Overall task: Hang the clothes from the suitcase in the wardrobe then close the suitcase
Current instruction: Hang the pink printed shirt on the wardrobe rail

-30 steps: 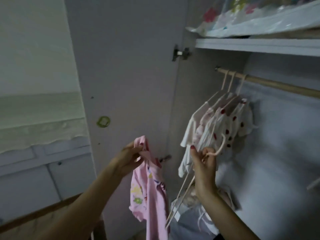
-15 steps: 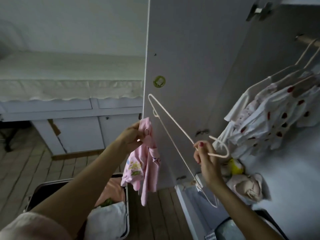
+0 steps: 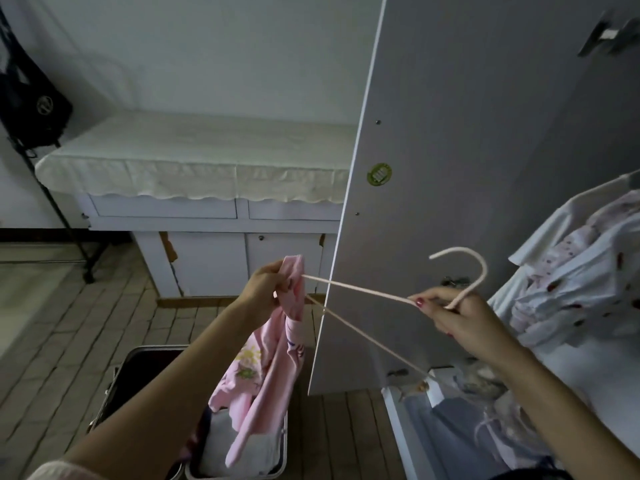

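My left hand grips the top of a pink printed garment, which hangs down over the open suitcase on the floor. My right hand holds a pale pink wire hanger just below its hook, which curves upward. One end of the hanger reaches into the pink garment at my left hand; its other arm slants down to the right. White clothes with red spots hang on hangers in the wardrobe at the right.
The open wardrobe door stands between my hands and the room. A white cabinet with a cloth cover lines the far wall. A dark bag hangs on a stand at left. Folded items lie in the wardrobe's bottom.
The view has swung down and left from the rail to the suitcase. The hanger has turned from upright to lying across between my hands, its end now inside the pink garment.
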